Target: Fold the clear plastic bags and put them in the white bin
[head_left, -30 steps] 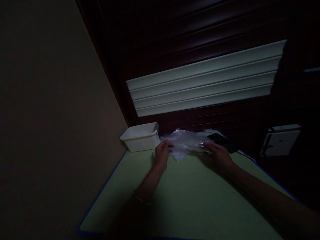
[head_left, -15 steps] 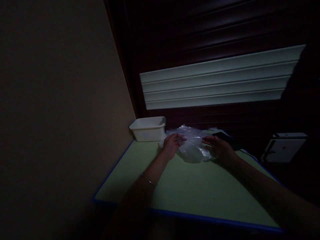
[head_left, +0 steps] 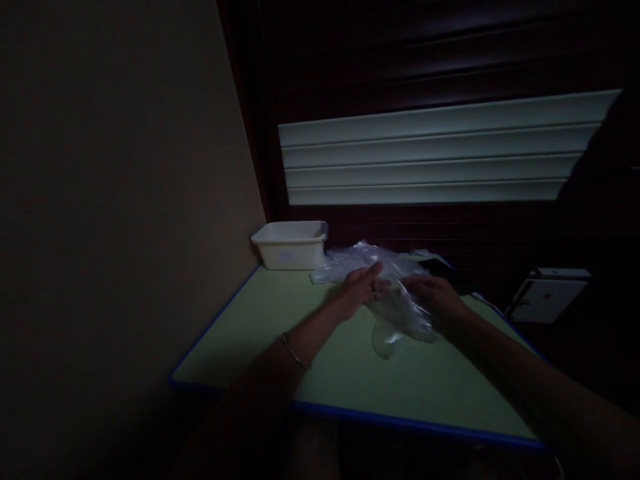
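Observation:
Clear, crinkled plastic film [head_left: 407, 313] lies over the green tabletop and rises between my hands, with more of it spread behind them. My left hand [head_left: 361, 288] is at the film's left side, thumb raised and fingers apart, touching the plastic. On the right, my right hand [head_left: 436, 293] pinches the film's upper edge between thumb and fingers. A rounded flap of film hangs toward the front of the table. A bracelet circles my left wrist.
A white plastic bin [head_left: 291, 247] stands at the table's back left corner, by the wall. Dark cloth-like material [head_left: 445, 272] lies behind my right hand. The green table [head_left: 270, 327] has a blue edge. White boxes [head_left: 547, 300] are beyond its right side.
My left hand has moved right and turned thumb up. My right fingers have closed on the film. The plastic has been drawn forward, its flap now hanging lower. The view has shifted slightly.

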The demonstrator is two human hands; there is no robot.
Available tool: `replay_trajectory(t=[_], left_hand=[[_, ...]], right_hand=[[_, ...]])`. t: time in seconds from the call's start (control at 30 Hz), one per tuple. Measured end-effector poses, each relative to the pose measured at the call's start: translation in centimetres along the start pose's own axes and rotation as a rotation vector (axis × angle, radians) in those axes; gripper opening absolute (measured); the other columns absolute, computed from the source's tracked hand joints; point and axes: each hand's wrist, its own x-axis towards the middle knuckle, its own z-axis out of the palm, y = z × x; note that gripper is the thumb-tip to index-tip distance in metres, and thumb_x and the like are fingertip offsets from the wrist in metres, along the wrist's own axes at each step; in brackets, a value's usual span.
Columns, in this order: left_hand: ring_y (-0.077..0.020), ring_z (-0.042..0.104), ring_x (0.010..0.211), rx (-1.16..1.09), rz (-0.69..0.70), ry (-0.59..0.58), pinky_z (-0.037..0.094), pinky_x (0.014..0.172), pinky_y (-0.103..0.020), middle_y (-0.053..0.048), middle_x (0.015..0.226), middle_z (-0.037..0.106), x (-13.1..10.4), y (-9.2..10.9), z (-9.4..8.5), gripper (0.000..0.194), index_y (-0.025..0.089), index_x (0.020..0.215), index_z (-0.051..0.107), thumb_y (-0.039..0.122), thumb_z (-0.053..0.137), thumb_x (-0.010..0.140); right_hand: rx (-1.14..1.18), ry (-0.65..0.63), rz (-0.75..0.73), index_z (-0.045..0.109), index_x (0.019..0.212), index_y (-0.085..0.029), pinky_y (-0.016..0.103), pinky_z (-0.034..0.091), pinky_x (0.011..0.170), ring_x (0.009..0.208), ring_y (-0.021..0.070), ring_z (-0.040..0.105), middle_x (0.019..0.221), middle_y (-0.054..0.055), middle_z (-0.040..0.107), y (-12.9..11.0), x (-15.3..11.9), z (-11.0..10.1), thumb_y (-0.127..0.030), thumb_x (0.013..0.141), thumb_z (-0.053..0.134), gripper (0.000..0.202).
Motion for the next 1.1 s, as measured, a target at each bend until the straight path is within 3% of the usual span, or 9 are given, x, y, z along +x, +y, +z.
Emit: replay_trajectory(t=[0.13,0.33,0.5,0.63,0.77,0.93,1.1], left_hand=[[-0.0151,0.066,0.067,0.130,-0.066,-0.053,0.050,0.066,-0.027,-0.007,0.081,0.070,0.4,-0.5,-0.4,0.047,0.012,0.091,0.062,0.028,0.088,0.055],[-0.0127,0.065,0.063,0.099,0.015,0.067,0.049,0.065,-0.025,-0.007,0.071,0.069,1.7,0.6,-3.2,0.013,0.011,0.080,0.064,0.015,0.073,0.072],[-0.0123,0.065,0.060,0.011,0.067,0.094,0.049,0.064,-0.024,-0.005,0.068,0.067,2.1,1.7,-4.9,0.007,0.010,0.079,0.064,0.010,0.069,0.075],[-0.0121,0.062,0.054,0.028,0.037,0.022,0.048,0.059,-0.024,-0.006,0.062,0.065,2.4,1.6,-5.5,0.001,0.009,0.076,0.065,0.008,0.064,0.077],[-0.0118,0.060,0.052,0.101,-0.003,-0.041,0.046,0.055,-0.024,-0.004,0.060,0.064,2.3,1.4,-5.7,0.004,0.010,0.079,0.067,0.012,0.065,0.076],[-0.0100,0.057,0.050,0.271,-0.035,-0.109,0.039,0.049,-0.020,-0.002,0.057,0.061,1.9,1.3,-5.7,0.011,0.011,0.083,0.071,0.017,0.065,0.075],[-0.0084,0.051,0.045,0.403,-0.022,-0.127,0.035,0.045,-0.020,-0.002,0.057,0.060,1.5,1.1,-5.1,0.012,0.013,0.080,0.072,0.022,0.068,0.074]], right_hand=[[0.109,0.123,-0.026,0.073,0.078,-0.017,0.029,0.051,0.053,0.055,0.0163,0.061,0.065,0.003,0.069,-0.2,0.8,-0.3,-0.032,0.061,0.083,0.025],[0.162,0.168,-0.015,0.067,0.068,-0.022,0.031,0.053,0.054,0.061,0.0182,0.063,0.069,0.003,0.069,-0.5,1.6,-1.7,-0.022,0.068,0.072,0.005],[0.102,0.021,0.071,0.064,0.067,-0.025,0.038,0.056,0.066,0.064,0.0221,0.065,0.067,0.004,0.069,-0.9,1.1,-1.8,-0.028,0.075,0.065,0.008],[0.161,-0.175,0.152,0.068,0.096,-0.027,0.042,0.053,0.087,0.095,0.0261,0.068,0.104,0.005,0.074,-1.3,0.5,-1.9,-0.056,0.084,0.054,0.034],[0.204,-0.292,0.109,0.061,0.116,-0.031,0.048,0.050,0.091,0.110,0.0299,0.063,0.128,0.005,0.064,-1.7,0.0,-1.8,-0.069,0.084,0.045,0.052],[0.132,-0.358,0.066,0.055,0.125,-0.033,0.047,0.050,0.088,0.113,0.0302,0.062,0.137,0.007,0.057,-1.7,-0.2,-1.8,-0.064,0.078,0.060,0.057],[-0.179,-0.384,0.027,0.061,0.121,-0.026,0.038,0.052,0.081,0.101,0.0265,0.066,0.126,0.010,0.064,-0.9,-0.7,-0.8,-0.037,0.068,0.080,0.058]])
